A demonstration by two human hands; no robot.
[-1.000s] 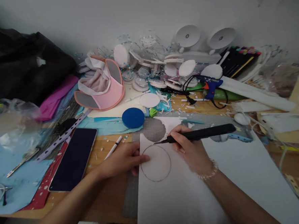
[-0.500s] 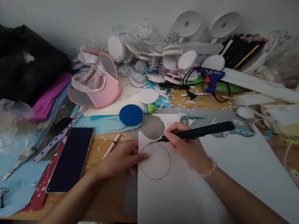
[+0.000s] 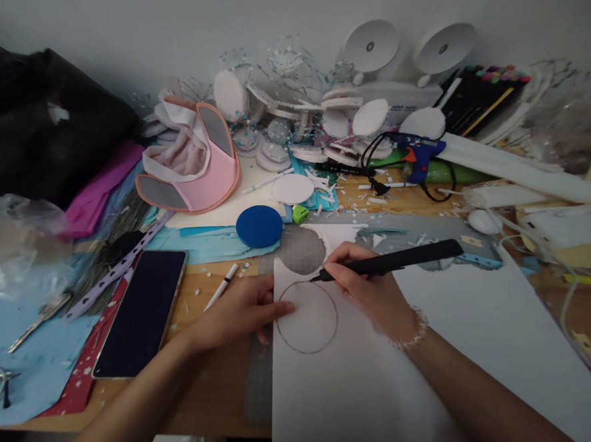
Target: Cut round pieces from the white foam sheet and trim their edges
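My right hand (image 3: 364,280) grips a black pen-shaped cutting tool (image 3: 402,257) with a thin tip. The tip meets the top edge of a circle outline (image 3: 309,351) on a white foam sheet (image 3: 331,399). My left hand (image 3: 248,310) holds the sheet's left edge, its thumb flat on top inside the circle and its other fingers curled at the edge, partly hidden. Above the outline, a round bite is cut from the sheet, with the grey cutting mat (image 3: 302,247) showing through. Near that gap lies a blue disc (image 3: 258,226).
A phone (image 3: 141,314) and a white marker (image 3: 221,287) lie left of my hands. Behind are a pink visor cap (image 3: 212,176), a white disc (image 3: 292,188), a blue glue gun (image 3: 422,156) and foam scraps. Scissors (image 3: 38,321) rest at far left.
Less of the tool's thin tip shows now, its visible end sitting slightly farther right on the circle's top edge. Both hands stay in nearly the same place.
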